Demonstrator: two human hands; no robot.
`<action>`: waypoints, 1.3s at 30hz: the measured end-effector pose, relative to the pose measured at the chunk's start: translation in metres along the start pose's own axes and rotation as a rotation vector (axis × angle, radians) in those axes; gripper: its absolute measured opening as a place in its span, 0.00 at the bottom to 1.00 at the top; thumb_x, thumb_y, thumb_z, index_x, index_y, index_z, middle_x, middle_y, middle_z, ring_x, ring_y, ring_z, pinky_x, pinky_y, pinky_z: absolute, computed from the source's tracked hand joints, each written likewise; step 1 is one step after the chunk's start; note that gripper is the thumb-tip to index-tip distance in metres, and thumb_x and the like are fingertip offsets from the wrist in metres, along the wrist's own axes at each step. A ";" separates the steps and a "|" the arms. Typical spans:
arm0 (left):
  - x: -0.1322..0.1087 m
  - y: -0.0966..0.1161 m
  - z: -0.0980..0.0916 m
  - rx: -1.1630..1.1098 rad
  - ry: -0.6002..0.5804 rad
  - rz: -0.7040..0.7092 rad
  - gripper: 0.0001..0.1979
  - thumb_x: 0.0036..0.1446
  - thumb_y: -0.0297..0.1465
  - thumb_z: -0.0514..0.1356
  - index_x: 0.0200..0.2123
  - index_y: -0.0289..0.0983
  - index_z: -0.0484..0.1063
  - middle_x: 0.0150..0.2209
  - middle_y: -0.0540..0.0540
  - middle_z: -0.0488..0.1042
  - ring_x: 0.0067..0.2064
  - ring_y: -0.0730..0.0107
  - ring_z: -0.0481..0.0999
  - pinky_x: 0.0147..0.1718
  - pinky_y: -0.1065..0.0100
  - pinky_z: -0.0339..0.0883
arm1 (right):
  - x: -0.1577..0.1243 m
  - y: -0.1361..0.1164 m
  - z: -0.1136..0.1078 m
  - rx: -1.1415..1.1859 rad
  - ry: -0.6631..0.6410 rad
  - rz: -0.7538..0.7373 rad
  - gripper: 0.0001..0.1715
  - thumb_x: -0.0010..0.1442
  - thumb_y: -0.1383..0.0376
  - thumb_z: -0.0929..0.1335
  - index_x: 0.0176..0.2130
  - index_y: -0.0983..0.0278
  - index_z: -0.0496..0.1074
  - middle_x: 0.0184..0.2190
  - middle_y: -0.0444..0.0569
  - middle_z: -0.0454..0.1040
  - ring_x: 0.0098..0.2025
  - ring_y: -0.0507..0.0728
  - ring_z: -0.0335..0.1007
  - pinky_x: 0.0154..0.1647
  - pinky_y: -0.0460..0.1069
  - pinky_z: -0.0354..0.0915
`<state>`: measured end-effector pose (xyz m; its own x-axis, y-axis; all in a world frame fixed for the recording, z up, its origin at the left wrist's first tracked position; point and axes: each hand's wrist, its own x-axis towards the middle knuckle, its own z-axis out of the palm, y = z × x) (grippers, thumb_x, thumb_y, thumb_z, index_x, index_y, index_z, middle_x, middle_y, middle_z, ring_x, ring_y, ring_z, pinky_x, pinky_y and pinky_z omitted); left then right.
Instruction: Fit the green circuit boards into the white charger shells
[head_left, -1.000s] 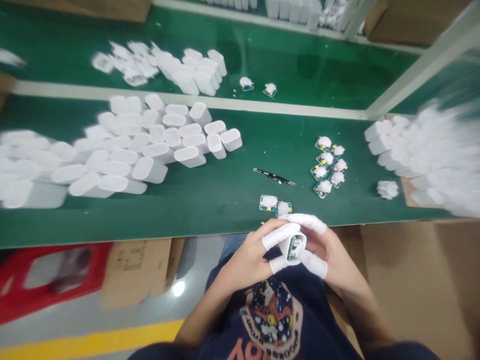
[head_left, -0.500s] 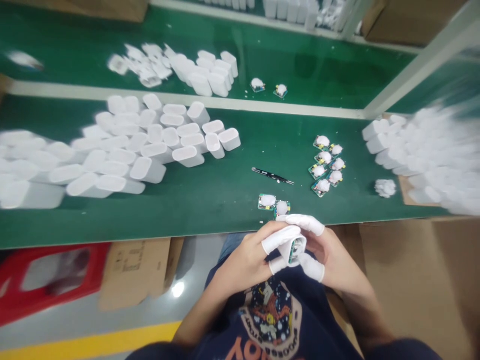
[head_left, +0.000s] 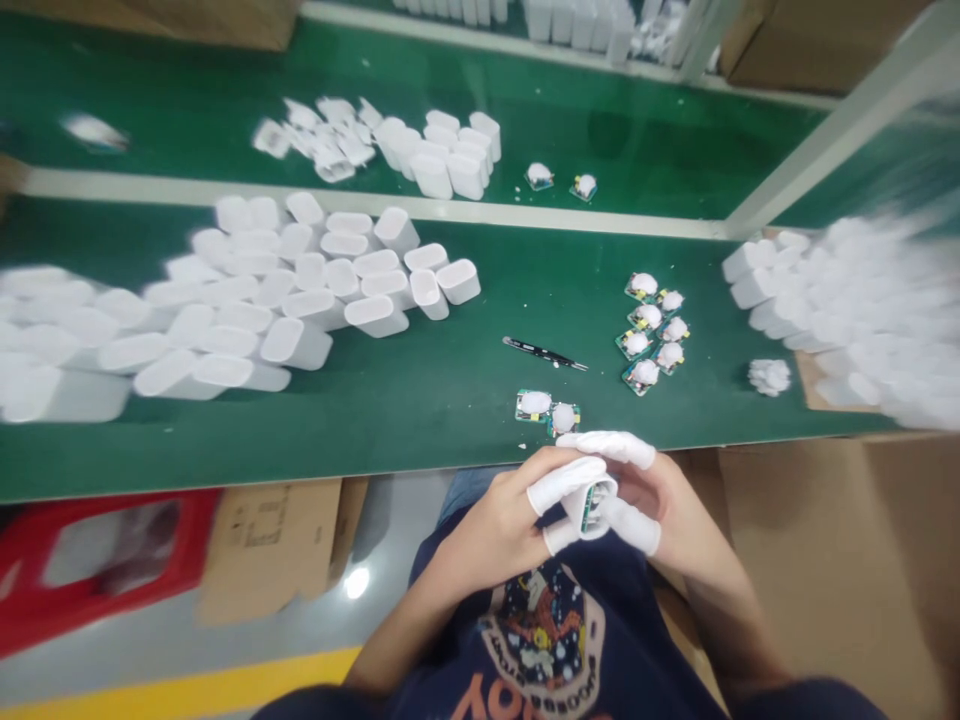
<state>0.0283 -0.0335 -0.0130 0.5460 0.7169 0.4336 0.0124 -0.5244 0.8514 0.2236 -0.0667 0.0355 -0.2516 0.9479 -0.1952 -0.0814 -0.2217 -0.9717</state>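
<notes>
Just off the table's front edge, a white plastic housing [head_left: 578, 504] is held between both hands, its open end turned towards me. Inside it shows a green circuit board [head_left: 589, 508]. My left hand [head_left: 517, 505] is closed round the housing's left side, white finger cots on its fingers. On the other side my right hand [head_left: 660, 500] grips too; its thumb, in a white cot, presses at the housing's opening. Two circuit boards with white putty-like lumps [head_left: 535, 404] lie just beyond my hands. Farther off rest black tweezers [head_left: 545, 353].
Many white housings [head_left: 379, 315] stand at the left, and more are heaped at the right [head_left: 862, 310]. Several lumped boards [head_left: 643, 375] sit right of the tweezers beside a white lump [head_left: 769, 377]. Behind a pale rail [head_left: 600, 216], a green belt [head_left: 675, 150] carries white parts.
The white parts and two boards on the green belt have shifted right. My right thumb has slid slightly right at the housing's opening; both hands keep their hold.
</notes>
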 end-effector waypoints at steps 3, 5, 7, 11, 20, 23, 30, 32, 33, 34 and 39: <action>-0.001 0.000 0.002 0.035 -0.011 0.007 0.28 0.66 0.24 0.64 0.67 0.43 0.66 0.54 0.38 0.80 0.52 0.59 0.85 0.49 0.65 0.82 | 0.000 0.003 0.002 -0.069 0.060 -0.011 0.22 0.66 0.55 0.75 0.56 0.58 0.78 0.58 0.56 0.80 0.57 0.63 0.81 0.56 0.55 0.79; -0.001 -0.001 0.002 0.040 -0.009 -0.007 0.28 0.66 0.25 0.65 0.67 0.44 0.66 0.55 0.38 0.80 0.52 0.58 0.85 0.48 0.64 0.82 | 0.001 0.003 0.002 -0.058 0.051 -0.012 0.22 0.66 0.54 0.75 0.56 0.57 0.78 0.57 0.55 0.80 0.56 0.63 0.81 0.55 0.55 0.79; 0.000 -0.001 0.001 0.019 0.004 -0.025 0.28 0.65 0.27 0.67 0.66 0.43 0.68 0.54 0.38 0.80 0.51 0.58 0.85 0.47 0.64 0.82 | 0.000 0.003 0.001 -0.001 0.011 -0.030 0.23 0.67 0.53 0.74 0.58 0.56 0.77 0.58 0.54 0.80 0.56 0.63 0.81 0.55 0.56 0.79; -0.001 -0.001 0.000 -0.010 0.011 -0.023 0.29 0.64 0.27 0.68 0.66 0.43 0.67 0.54 0.38 0.80 0.51 0.58 0.85 0.47 0.64 0.82 | 0.000 0.005 -0.001 0.014 -0.001 -0.050 0.22 0.69 0.55 0.73 0.61 0.55 0.76 0.58 0.53 0.81 0.56 0.63 0.82 0.56 0.56 0.79; -0.001 0.003 0.003 0.093 -0.027 -0.068 0.24 0.66 0.24 0.63 0.63 0.43 0.67 0.54 0.41 0.78 0.52 0.60 0.84 0.48 0.65 0.81 | -0.002 0.010 -0.013 -0.077 -0.028 -0.084 0.22 0.69 0.62 0.72 0.61 0.53 0.76 0.59 0.51 0.81 0.56 0.61 0.82 0.54 0.54 0.79; 0.001 0.000 0.001 0.020 0.103 -0.169 0.23 0.59 0.32 0.72 0.56 0.43 0.72 0.49 0.44 0.76 0.45 0.62 0.82 0.40 0.67 0.79 | -0.004 0.014 -0.019 -0.115 0.121 -0.135 0.22 0.69 0.58 0.73 0.61 0.55 0.75 0.59 0.53 0.80 0.56 0.62 0.82 0.54 0.57 0.80; 0.006 -0.008 -0.004 -0.346 0.407 -0.540 0.19 0.56 0.43 0.73 0.38 0.40 0.69 0.30 0.53 0.75 0.28 0.70 0.77 0.31 0.69 0.73 | 0.081 0.026 -0.021 -1.208 0.195 -0.185 0.21 0.70 0.69 0.66 0.59 0.66 0.76 0.62 0.61 0.77 0.63 0.68 0.71 0.66 0.64 0.69; 0.006 -0.007 -0.008 -0.407 0.433 -0.583 0.17 0.61 0.43 0.69 0.43 0.40 0.68 0.33 0.50 0.80 0.32 0.66 0.82 0.34 0.67 0.77 | 0.111 0.024 -0.014 -1.299 0.116 -0.141 0.20 0.66 0.75 0.66 0.55 0.69 0.79 0.57 0.65 0.79 0.62 0.70 0.71 0.64 0.64 0.70; 0.006 -0.006 -0.011 -0.399 0.440 -0.586 0.16 0.62 0.42 0.68 0.44 0.40 0.69 0.35 0.48 0.81 0.34 0.64 0.84 0.36 0.66 0.77 | 0.122 0.024 -0.011 -1.316 0.107 -0.123 0.20 0.65 0.78 0.65 0.51 0.69 0.80 0.52 0.66 0.81 0.58 0.71 0.72 0.61 0.63 0.72; 0.006 -0.005 -0.013 -0.365 0.437 -0.573 0.15 0.62 0.41 0.68 0.44 0.39 0.70 0.36 0.47 0.81 0.36 0.63 0.84 0.37 0.66 0.77 | 0.130 0.023 -0.009 -1.337 0.105 -0.100 0.20 0.63 0.80 0.64 0.47 0.69 0.81 0.48 0.66 0.81 0.55 0.70 0.74 0.57 0.62 0.73; 0.013 -0.004 -0.023 -0.154 0.395 -0.400 0.09 0.58 0.31 0.70 0.43 0.38 0.78 0.42 0.45 0.81 0.41 0.62 0.84 0.42 0.65 0.78 | 0.142 0.019 -0.021 -1.346 0.161 -0.017 0.24 0.57 0.84 0.62 0.44 0.69 0.80 0.44 0.66 0.79 0.49 0.68 0.76 0.48 0.57 0.74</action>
<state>0.0157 -0.0118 -0.0040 0.1693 0.9780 0.1215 0.0156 -0.1259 0.9919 0.2067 0.0682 -0.0134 -0.1381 0.9848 -0.1054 0.9386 0.0962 -0.3314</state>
